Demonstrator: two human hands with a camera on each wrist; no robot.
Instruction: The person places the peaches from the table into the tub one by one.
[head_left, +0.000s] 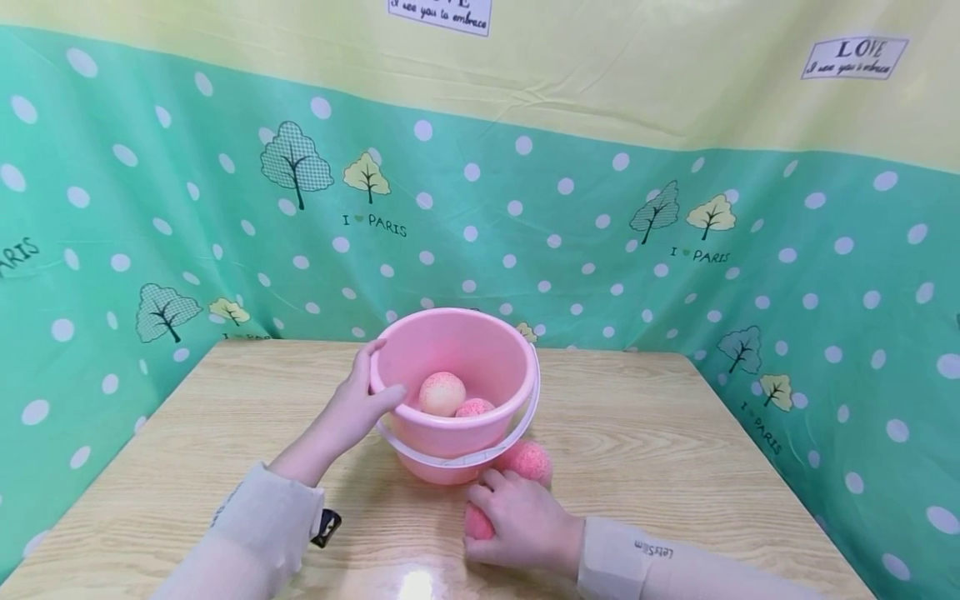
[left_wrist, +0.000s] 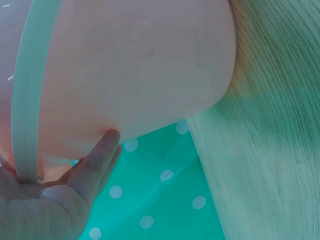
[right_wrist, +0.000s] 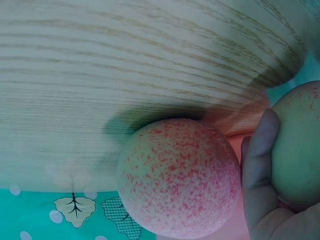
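Note:
A pink bucket (head_left: pixel 450 433) stands in the middle of the table, its white handle (head_left: pixel 480 457) hanging down across the front. My left hand (head_left: pixel 369 396) grips the bucket's left rim, thumb over the inside and fingers along the outer wall. Inside lie a pale peach with pink speckles (head_left: pixel 442 393) and a second, pinker peach (head_left: pixel 475 407), partly hidden by the rim. Low in front of the bucket, my right hand (head_left: pixel 528 521) holds a peach (right_wrist: pixel 300 145) between curled fingers and thumb. Another red-speckled peach (right_wrist: pixel 180 177) sits on the table just beyond that hand, beside the bucket's base.
The light wood table (head_left: pixel 660 467) extends around the bucket on both sides. A green and yellow dotted cloth (head_left: pixel 517 233) hangs behind it and along both sides. A small black clip-like piece (head_left: pixel 326 528) shows at the left sleeve's cuff.

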